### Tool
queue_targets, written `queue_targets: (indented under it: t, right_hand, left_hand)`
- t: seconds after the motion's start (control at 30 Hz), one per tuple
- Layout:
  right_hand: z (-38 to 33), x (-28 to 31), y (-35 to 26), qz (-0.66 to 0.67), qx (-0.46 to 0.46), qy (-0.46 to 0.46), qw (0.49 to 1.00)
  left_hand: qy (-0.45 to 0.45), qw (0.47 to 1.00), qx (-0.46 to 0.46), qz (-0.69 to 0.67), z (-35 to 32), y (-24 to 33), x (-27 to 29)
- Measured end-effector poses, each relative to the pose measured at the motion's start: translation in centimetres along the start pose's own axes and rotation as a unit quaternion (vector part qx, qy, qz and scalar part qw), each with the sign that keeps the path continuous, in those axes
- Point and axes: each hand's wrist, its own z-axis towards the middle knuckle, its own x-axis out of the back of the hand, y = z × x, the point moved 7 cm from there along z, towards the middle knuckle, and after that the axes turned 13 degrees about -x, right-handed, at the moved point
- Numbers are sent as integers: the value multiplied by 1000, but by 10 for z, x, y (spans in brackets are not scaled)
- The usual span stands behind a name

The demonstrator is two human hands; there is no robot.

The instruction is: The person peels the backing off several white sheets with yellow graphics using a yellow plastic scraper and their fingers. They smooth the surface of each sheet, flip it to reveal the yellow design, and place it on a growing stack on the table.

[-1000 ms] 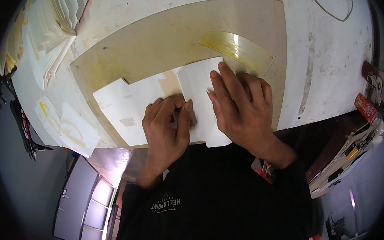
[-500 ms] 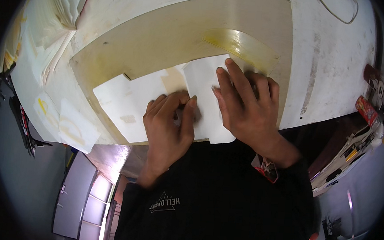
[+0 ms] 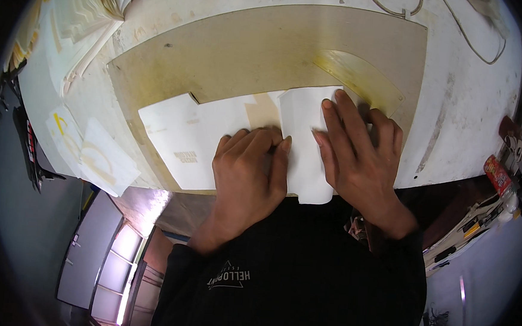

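A white printed paper sheet (image 3: pixel 199 144) lies in front of me, cut to a notched outline, its right part folded over as a flap (image 3: pixel 303 115). A tan strip shows beside the flap's left edge. My left hand (image 3: pixel 249 177) is closed, fingers curled and thumb near the forefinger, at that edge; the paper under the fingertips is hidden. My right hand (image 3: pixel 366 160) rests on the flap's right side, forefinger and middle finger stretched toward its far corner, thumb apart and the other fingers bent.
Under the sheet lies a yellow-stained board (image 3: pixel 232 53) on the white table (image 3: pixel 458 73). A curved translucent yellowish piece (image 3: pixel 359 76) lies beyond my right hand. Stacked paper sheets (image 3: pixel 97 0) stand far left, loose papers (image 3: pixel 105 162) near left. A cord (image 3: pixel 477 48) lies far right, a red can (image 3: pixel 498 176) at the right edge.
The whole view has shifted, so the table, sheet and hands appear further right and slightly lower. Both hands keep about the same places on the paper.
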Motion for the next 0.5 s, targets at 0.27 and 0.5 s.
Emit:
queue_targets:
  t: [0.27,0.5]
  right_hand:
    - [-1,0,3,1,5,-12,1000]
    - [-1,0,4,5,7,-7,1000]
  left_hand:
    - [-30,999,-17,14,5,3,0]
    - [-28,999,-27,28,5,6,-1]
